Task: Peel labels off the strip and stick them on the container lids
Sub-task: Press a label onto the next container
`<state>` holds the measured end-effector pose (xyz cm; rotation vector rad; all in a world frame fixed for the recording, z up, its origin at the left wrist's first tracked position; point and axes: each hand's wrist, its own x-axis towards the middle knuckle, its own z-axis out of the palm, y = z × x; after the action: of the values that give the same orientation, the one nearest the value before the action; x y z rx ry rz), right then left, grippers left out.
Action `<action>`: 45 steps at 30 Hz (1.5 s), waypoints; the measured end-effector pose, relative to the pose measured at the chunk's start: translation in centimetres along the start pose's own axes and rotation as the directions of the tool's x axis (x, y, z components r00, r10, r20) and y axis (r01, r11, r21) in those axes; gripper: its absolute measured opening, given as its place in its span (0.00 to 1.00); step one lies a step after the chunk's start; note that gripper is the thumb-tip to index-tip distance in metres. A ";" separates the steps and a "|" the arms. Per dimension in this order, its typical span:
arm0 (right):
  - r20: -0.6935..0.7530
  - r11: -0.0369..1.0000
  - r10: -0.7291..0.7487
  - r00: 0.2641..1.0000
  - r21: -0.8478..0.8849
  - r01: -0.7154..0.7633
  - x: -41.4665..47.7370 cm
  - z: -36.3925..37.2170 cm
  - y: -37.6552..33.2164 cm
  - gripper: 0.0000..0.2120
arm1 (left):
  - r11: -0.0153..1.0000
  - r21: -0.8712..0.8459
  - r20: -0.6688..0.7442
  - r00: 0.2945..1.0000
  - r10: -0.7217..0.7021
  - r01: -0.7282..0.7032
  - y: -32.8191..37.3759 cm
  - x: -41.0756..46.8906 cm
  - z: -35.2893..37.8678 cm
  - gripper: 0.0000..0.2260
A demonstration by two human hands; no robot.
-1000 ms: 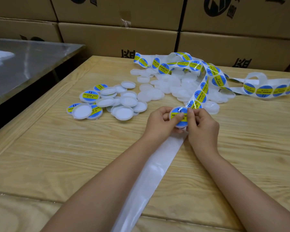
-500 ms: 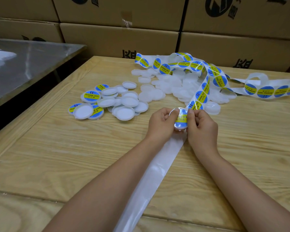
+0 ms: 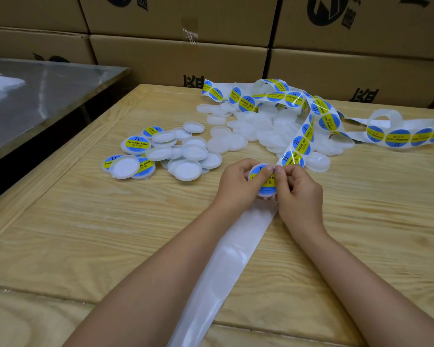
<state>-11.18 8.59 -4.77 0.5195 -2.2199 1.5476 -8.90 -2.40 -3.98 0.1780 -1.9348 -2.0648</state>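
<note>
Both hands meet over a round white lid [image 3: 265,191] bearing a blue and yellow label. My left hand [image 3: 238,182] grips the lid from the left, its thumb pressing on the label. My right hand [image 3: 298,191] holds the lid's right side, fingertips on the label's top edge. The label strip [image 3: 303,144] runs from the lid up and back across the table, with several blue and yellow labels on it. Its bare backing [image 3: 226,266] trails toward me between my arms.
Labelled and upturned lids [image 3: 158,154] lie in a pile to the left. Plain white lids [image 3: 256,128] are heaped under the strip at the back. The wooden table [image 3: 85,234] abuts stacked cardboard boxes [image 3: 181,58]; a metal table [image 3: 35,96] stands left.
The lid has been tilted and turned slightly in my hands, and my thumbs have slid over the label. The hands stay in the same place above the backing.
</note>
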 end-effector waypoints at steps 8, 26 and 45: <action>0.014 1.000 -0.008 1.000 -0.013 0.008 0.0 -0.1 0.1 0.09 | 0.998 0.038 -0.036 0.999 -0.039 0.041 0.0 0.1 0.6 0.11; 0.267 1.000 -0.025 0.963 -0.001 0.026 0.3 -0.2 0.3 0.08 | 0.993 -0.078 -0.036 0.995 -0.094 0.091 0.2 0.9 -1.4 0.13; 0.260 0.836 0.296 0.919 0.396 -0.381 1.1 -0.6 0.5 0.12 | 0.912 -0.348 0.212 0.966 -0.150 0.218 1.1 0.6 -2.4 0.13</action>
<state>-12.32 9.18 -4.42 0.4214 -2.1821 2.3082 -8.65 -4.89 -2.98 0.0939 -1.6309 -2.6106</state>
